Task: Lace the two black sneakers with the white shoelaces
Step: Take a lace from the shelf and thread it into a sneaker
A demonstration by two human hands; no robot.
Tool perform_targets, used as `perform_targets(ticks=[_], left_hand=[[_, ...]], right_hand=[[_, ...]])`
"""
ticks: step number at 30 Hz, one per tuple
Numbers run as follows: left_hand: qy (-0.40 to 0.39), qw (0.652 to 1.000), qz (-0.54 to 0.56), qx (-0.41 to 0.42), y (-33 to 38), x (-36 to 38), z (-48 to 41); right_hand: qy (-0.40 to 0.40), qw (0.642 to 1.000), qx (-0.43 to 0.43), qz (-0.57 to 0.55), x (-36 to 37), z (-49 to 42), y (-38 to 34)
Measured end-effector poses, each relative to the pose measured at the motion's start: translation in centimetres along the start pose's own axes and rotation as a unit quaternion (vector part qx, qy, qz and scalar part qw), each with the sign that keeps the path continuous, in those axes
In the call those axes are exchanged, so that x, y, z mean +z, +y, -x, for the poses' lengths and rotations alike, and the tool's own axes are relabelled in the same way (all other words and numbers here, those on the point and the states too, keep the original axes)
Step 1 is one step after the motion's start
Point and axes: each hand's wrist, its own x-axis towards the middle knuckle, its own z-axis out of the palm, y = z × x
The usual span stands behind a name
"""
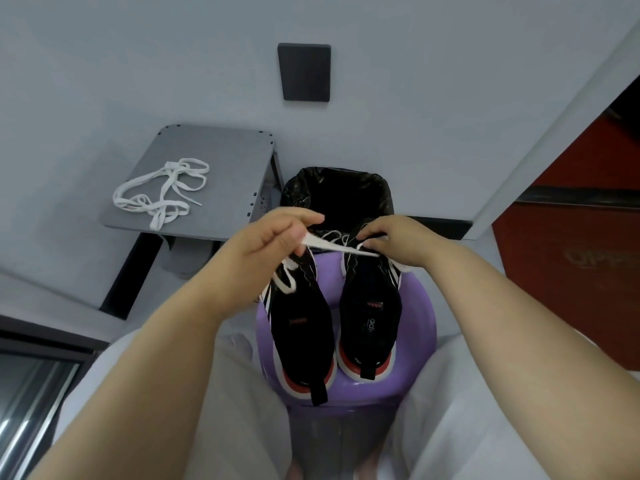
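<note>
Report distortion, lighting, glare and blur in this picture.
Head view: wide-angle stretch bows the edges of the wall and swells the forearms toward the bottom corners; light soft and even, shadows faint; small glare on the purple stool, glints on the bin liner; left hand, right hand and the white shoelace they pinch look slightly soft, not smeared.

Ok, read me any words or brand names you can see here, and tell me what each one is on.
"adi": white letters, the rest unclear, inside the right sneaker.
Small red word above it: looks like "adidas" upside down, blurred.
Small red word inside the left sneaker: too blurred to read.
Faint letters on the red panel: unreadable.
</note>
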Motion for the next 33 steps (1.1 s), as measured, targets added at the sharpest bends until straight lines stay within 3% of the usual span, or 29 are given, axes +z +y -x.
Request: perform_targets(ticks=[2,4,6,8,10,12,14,16,20,22,24,27,29,31,33], left_hand=[[-0.032,0.992,0.121,-0.029,-0.2,0.9,-0.6],[-0.019,0.988,0.139,-0.065,-0.4,2.3,-1.3],[0.035,0.996,-0.006,-0.082,-1.2,3.3,-2.1],[0.060,0.978,-0.182,-0.080,-2.4,3.9,-2.6],[0.040,0.961,-0.256,-0.091,-3.1,4.2,-2.9],[0.004,0.942,-0.317,-0.109,-3.2,4.8,-3.2],[-0.029,0.897,-0.428,-0.106,-3.3,5.5,-3.5],[-0.039,0.857,-0.508,-0.079,-3.3,6.0,-3.6],[-0.024,0.842,-0.539,-0.024,-3.5,6.8,-3.7],[-0.021,0.858,-0.513,0.003,-3.7,7.3,-3.4],[-0.011,0.900,-0.435,0.031,-3.4,7.3,-2.8],[-0.031,0.985,-0.169,-0.015,-2.0,6.0,-1.9],[-0.055,0.997,0.013,-0.052,-0.9,4.7,-1.3],[-0.034,0.997,0.045,-0.048,-0.3,3.7,-1.1],[-0.012,0.998,-0.022,-0.056,0.2,3.6,-0.9]], right_hand=[[0.026,0.995,-0.020,0.092,-0.5,0.3,-0.3],[0.050,0.982,-0.033,0.178,-0.8,0.7,-1.0],[0.036,0.981,-0.017,0.188,-1.1,1.0,-1.4],[-0.015,0.994,0.012,0.111,-1.5,1.3,-1.4],[-0.044,0.998,0.035,-0.011,-2.1,2.0,-1.6],[-0.022,0.993,0.041,-0.109,-3.1,2.9,-1.7],[0.005,0.983,0.042,-0.181,-3.9,3.5,-1.7],[0.016,0.988,0.040,-0.151,-4.2,3.7,-1.3],[0.010,0.998,0.056,-0.020,-2.3,3.1,-1.1],[0.020,0.997,0.062,0.037,-0.9,2.3,-1.1],[0.017,0.996,0.081,0.036,0.2,1.5,-1.0],[-0.019,0.994,0.107,-0.015,0.6,0.9,-0.7],[-0.036,0.994,0.102,-0.015,0.3,0.9,-0.6],[-0.040,0.995,0.087,0.001,0.2,1.1,-0.6],[-0.016,0.997,0.065,0.036,0.5,1.0,-0.7]])
